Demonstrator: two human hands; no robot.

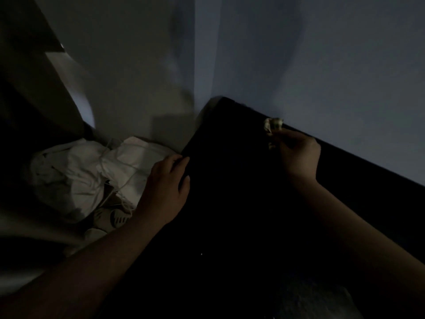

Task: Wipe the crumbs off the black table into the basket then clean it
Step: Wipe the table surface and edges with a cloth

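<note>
Pinching a crumpled pale scrap (272, 125) in my right hand (297, 154) at the black tabletop's (230, 215) far edge. It looks light and soft, so fingertips should do. My left hand (165, 183) rests relaxed on the near-left edge, above the white-lined basket (76, 178).

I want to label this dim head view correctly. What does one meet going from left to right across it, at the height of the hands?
white bundle → left hand, on the left edge of the table → pale wad → right hand, which pinches the wad
</note>
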